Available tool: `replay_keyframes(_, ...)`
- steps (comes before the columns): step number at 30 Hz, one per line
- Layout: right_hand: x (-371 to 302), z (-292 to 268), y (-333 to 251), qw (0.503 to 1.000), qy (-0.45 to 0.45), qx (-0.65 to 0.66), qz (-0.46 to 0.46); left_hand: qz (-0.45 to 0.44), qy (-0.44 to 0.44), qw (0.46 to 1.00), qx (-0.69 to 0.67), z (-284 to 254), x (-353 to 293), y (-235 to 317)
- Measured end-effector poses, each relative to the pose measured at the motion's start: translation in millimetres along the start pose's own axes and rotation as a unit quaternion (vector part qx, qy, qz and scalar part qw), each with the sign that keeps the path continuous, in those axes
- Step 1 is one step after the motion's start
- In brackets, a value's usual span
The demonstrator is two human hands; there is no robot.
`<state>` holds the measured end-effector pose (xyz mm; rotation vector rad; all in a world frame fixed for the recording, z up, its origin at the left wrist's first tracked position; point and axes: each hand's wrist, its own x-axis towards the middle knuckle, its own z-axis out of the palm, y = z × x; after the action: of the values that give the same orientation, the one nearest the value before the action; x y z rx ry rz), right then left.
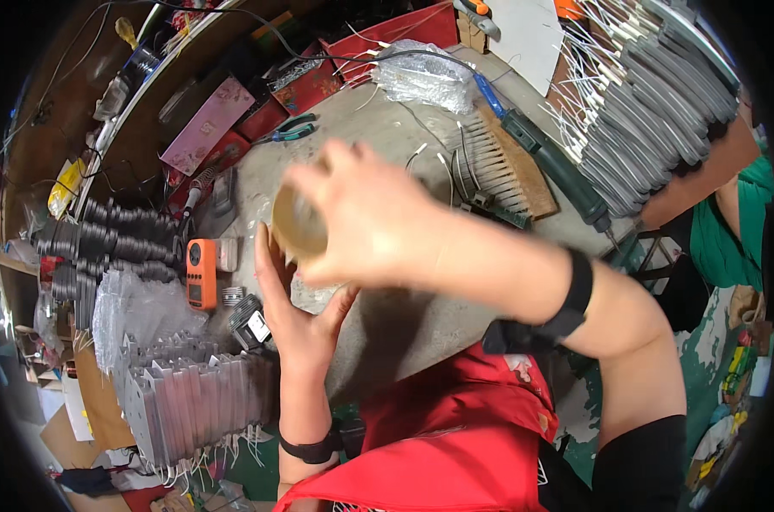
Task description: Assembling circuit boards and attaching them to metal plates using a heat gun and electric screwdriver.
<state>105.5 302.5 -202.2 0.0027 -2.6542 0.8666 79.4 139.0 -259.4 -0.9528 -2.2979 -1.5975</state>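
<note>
Above the middle of the worktop, my right hand (361, 213) is closed round a yellowish-brown roll of tape (286, 224), blurred by motion. Just below it, my left hand (301, 320) has its fingers and thumb spread, fingertips next to the roll's lower left side. Whether those fingertips touch the roll, I cannot tell. A small black block with a white label (250, 322) lies left of my left wrist. Near it stands an orange meter with a small screen (201, 273).
Bundled grey cabled parts (668, 102) lie at the far right, beside a dark green tool (553, 158) and a comb-like wooden rack (511, 166). Pliers (293, 128) and bubble wrap (425, 75) sit at the back. Clear-wrapped metal parts (203, 401) stand at the left.
</note>
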Motion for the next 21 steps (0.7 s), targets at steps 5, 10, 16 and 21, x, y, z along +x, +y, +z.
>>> replay_keyframes(5,75,-50,62,0.989,0.101,-0.102,0.033,-0.092,-0.009,0.987,0.132,-29,-22,-20)
replay_keyframes(10,110,-16,132,0.986,0.059,-0.142,0.072,-0.059,0.005,0.978,0.200,-41,-42,-28)
replay_keyframes(16,111,-1,129,0.978,0.019,-0.181,0.101,-0.065,0.037,0.971,0.226,-55,-55,-34)
replay_keyframes(21,123,-10,129,0.974,-0.054,-0.195,0.098,-0.058,0.029,0.972,0.227,-54,-52,-43)
